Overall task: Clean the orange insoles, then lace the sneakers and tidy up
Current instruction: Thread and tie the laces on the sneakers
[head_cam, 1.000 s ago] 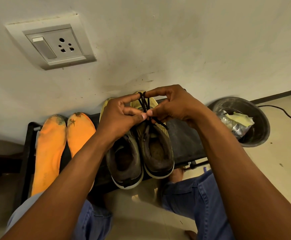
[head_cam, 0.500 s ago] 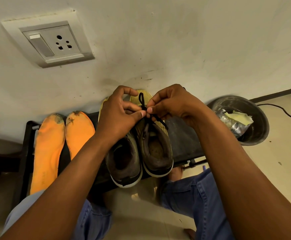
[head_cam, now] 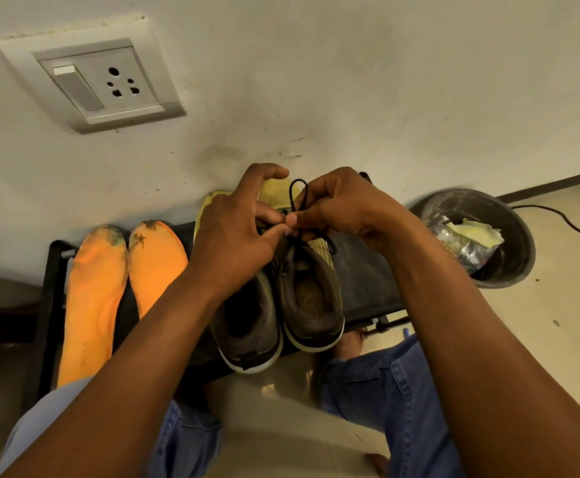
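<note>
A low black metal-framed rack (head_cam: 361,270) is set against the white wall (head_cam: 350,81), and on it two orange foam insoles (head_cam: 92,298) are laid side by side at the left, their toe ends soiled dark. Just beside them to the right, a pair of yellow knit sneakers with dark brown collars and white soles (head_cam: 309,305) is stood with toes to the wall. Both forearms are reached forward over the blue-jeaned knees (head_cam: 385,391). The left hand (head_cam: 236,236) is held above the sneakers with its forefinger arched upward and its thumb tip pressed to the thin black shoelace (head_cam: 297,198). The right hand (head_cam: 347,205) is curled, the lace being pinched between its fingertips; a small loop is raised above the meeting fingers, and strands are led down to the right-hand sneaker.
</note>
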